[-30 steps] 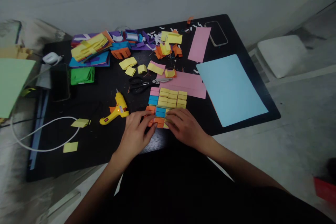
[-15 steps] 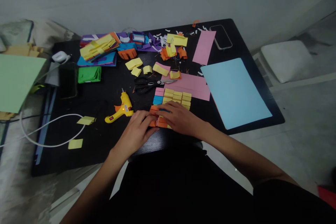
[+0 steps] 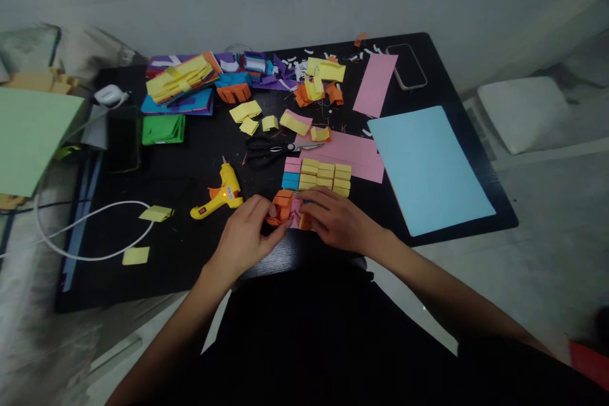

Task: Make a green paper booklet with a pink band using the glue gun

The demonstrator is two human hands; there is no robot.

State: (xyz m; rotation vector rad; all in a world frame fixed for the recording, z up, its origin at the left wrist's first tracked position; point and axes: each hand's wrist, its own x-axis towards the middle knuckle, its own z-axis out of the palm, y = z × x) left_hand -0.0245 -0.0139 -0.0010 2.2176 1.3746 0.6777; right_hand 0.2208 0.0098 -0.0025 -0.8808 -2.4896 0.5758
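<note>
Folded yellow paper pieces (image 3: 326, 171), pink ones (image 3: 293, 165) and blue ones (image 3: 290, 180) lie in rows at the near middle of the black table. Orange folded paper (image 3: 282, 204) is pinched at the left of these rows by my left hand (image 3: 250, 228), thumb and fingers closed on it. My right hand (image 3: 335, 219) rests over the lower right of the rows, fingers bent and touching the paper; what lies under its palm is hidden. Pink paper shows between my hands. Left of them lies a yellow glue gun (image 3: 221, 193) with a small lit lamp.
Black-handled scissors (image 3: 273, 151) lie beyond the rows. Pink paper sheets (image 3: 356, 153) and a large light-blue sheet (image 3: 431, 171) are at the right. Stacks of coloured paper (image 3: 181, 79) and scraps line the back. A white cable (image 3: 90, 208) loops at the left.
The orange paper has shifted apart toward the left with my left hand, baring pink paper between my hands. My right hand has moved slightly right. The whole view has shifted a little.
</note>
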